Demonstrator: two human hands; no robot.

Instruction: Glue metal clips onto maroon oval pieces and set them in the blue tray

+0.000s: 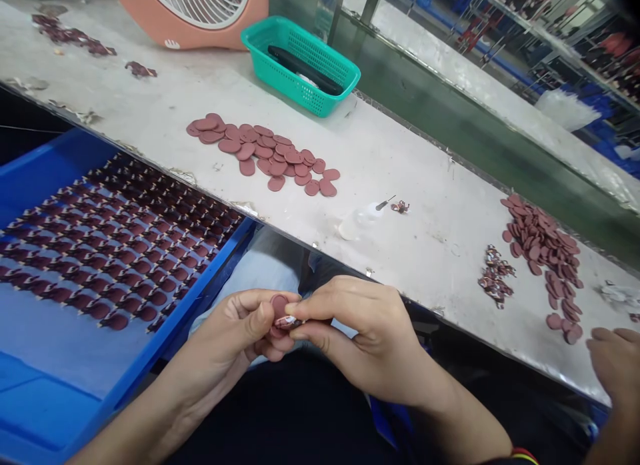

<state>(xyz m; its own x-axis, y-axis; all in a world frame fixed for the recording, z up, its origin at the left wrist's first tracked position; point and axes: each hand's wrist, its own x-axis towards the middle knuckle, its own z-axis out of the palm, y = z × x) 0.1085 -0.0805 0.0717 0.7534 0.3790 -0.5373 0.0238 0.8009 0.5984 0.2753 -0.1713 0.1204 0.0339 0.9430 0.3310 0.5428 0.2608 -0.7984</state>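
Held over my lap, my left hand (240,328) pinches a flat reddish-brown oval disc (280,305) between thumb and fingers. My right hand (357,332) grips a small painted figure piece (287,322), white and brown, against the disc's lower edge. Fingertips partly cover both pieces, so I cannot tell whether they are joined. On the bench beyond my hands lies a translucent squeeze bottle (357,220) with a thin needle tip, beside a small cluster of painted pieces (400,206). A spread of loose oval discs (270,152) lies farther back.
A blue tray (145,378) on the left holds rows of disc pieces. A green basket (300,85) with a black object and an orange fan (195,25) stand behind. More discs (540,238) and painted pieces (496,276) lie at right, near another person's hand (617,362).
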